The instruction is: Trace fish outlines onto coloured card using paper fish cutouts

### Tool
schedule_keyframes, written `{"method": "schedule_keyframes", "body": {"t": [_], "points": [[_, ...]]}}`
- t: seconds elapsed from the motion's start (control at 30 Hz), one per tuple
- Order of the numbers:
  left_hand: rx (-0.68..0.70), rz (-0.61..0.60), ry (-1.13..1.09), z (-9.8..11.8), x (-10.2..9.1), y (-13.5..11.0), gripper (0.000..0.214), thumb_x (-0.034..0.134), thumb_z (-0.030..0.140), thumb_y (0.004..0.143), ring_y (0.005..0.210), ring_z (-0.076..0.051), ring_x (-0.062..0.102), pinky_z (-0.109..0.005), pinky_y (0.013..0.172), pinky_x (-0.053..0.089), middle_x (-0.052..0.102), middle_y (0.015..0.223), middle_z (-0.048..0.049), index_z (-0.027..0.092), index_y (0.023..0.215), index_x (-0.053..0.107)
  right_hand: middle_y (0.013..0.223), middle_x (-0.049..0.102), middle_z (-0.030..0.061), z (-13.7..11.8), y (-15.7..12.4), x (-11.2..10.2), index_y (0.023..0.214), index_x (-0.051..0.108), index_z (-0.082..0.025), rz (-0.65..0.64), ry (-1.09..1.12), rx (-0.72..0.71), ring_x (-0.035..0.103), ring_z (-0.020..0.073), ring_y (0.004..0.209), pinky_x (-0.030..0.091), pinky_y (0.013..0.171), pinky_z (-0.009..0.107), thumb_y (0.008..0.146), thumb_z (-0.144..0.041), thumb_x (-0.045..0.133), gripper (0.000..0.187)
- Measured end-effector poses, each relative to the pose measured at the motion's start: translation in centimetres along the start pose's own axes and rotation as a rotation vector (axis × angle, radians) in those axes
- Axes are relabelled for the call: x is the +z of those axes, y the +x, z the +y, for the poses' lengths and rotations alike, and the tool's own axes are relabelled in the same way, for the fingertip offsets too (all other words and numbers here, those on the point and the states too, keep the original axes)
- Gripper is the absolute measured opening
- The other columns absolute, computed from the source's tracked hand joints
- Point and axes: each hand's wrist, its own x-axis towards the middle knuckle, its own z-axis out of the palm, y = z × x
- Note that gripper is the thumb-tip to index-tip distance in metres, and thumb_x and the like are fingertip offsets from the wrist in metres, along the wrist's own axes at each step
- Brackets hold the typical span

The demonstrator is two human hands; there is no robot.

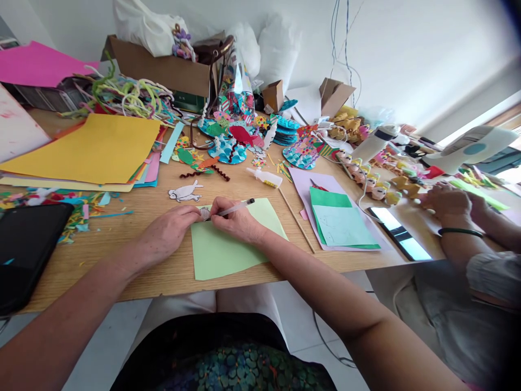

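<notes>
My right hand (pixel 235 221) is closed around a pen (pixel 240 207), its tip low over the upper left corner of a light green sheet of paper (pixel 232 258). At that corner lies a small grey patterned paper cut-out (pixel 204 213), partly covered by my fingers. My left hand (pixel 169 231) comes in from the left, fingers together, its fingertips gripping the edge of that cut-out. Just beyond it, a white paper seal cut-out (pixel 185 191) with black outlines lies flat on the wooden table (pixel 163 274).
Yellow paper (pixel 93 144) tops a coloured stack at left, near paper scraps and a black tablet (pixel 32 250). A glue bottle (pixel 265 177) and wooden stick (pixel 297 221) lie beyond and right of the green sheet. At far right are a phone (pixel 399 233) and another person's hands (pixel 451 203).
</notes>
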Motion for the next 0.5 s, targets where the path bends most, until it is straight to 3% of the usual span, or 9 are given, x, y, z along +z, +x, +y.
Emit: {"method": "schedule_keyframes", "body": {"t": [0.5], "points": [[-0.009,-0.006,-0.033,-0.04,-0.03,-0.05,0.041,0.025,0.013,0.078,0.105,-0.019,0.053,-0.037,0.092,0.044,0.061,0.106,-0.0071,0.017,0.099,0.060,0.062,0.045,-0.0050,0.10,-0.14,0.15,0.069,0.045,-0.018,-0.010,0.002,-0.031,0.041,0.0088,0.057,0.033,0.053,0.020,0.068,-0.015,0.046,0.004]]}}
